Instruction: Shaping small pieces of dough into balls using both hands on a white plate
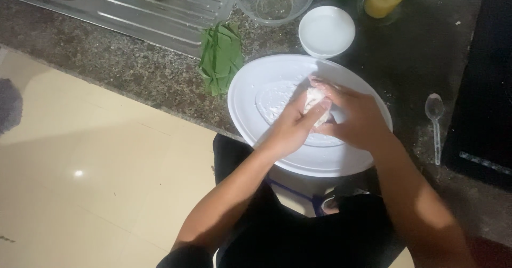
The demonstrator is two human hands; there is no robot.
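A dark speckled bench carries a white plate. Left hand and right hand each close their grip around a floured dough lump above the plate's centre.

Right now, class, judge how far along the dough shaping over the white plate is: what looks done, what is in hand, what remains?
Done: flour is dusted on the large white plate.

In hand: the left hand and right hand cup one white dough lump above it.

Left: the folded green leaves lie unused on the counter; no finished pieces show.
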